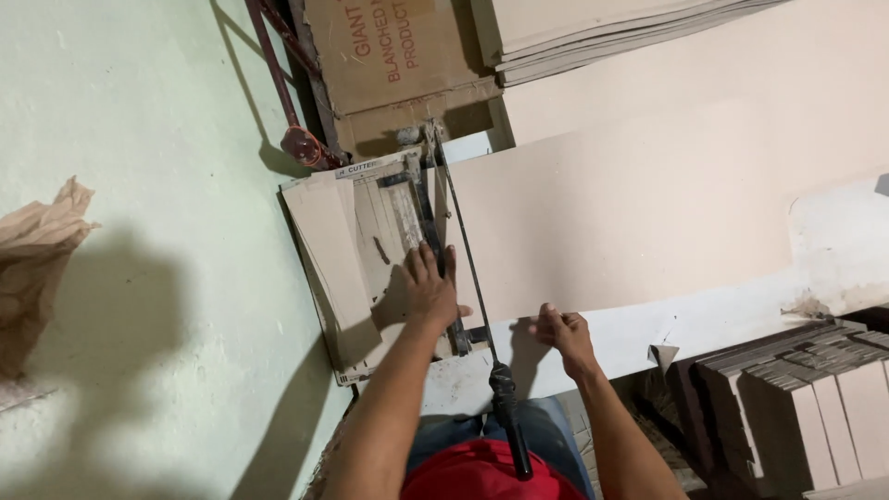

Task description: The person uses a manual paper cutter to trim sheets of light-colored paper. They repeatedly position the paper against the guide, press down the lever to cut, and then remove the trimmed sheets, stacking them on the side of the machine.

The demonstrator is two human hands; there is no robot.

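Cardboard sheet [611, 222] lies uncut across the paper cutter [389, 241], blade arm [472, 278] raised; left hand [428, 287] presses flat, open, right hand [563, 333] at four o'clock pinches the sheet's near edge.

- The floor [139, 278] is pale green, with dark shadows on it
- A paper cutter [370, 250] sits on the floor
- A big tan sheet [630, 213] lies flat beside the cutter, one edge under the blade arm [468, 268]
- Cut strips [329, 250] lie on the cutter's left side
- A crumpled brown bag [32, 268] lies on the floor, far left
- A box [398, 65] stands past the cutter
- Stacked sheets [593, 37] lie at the top
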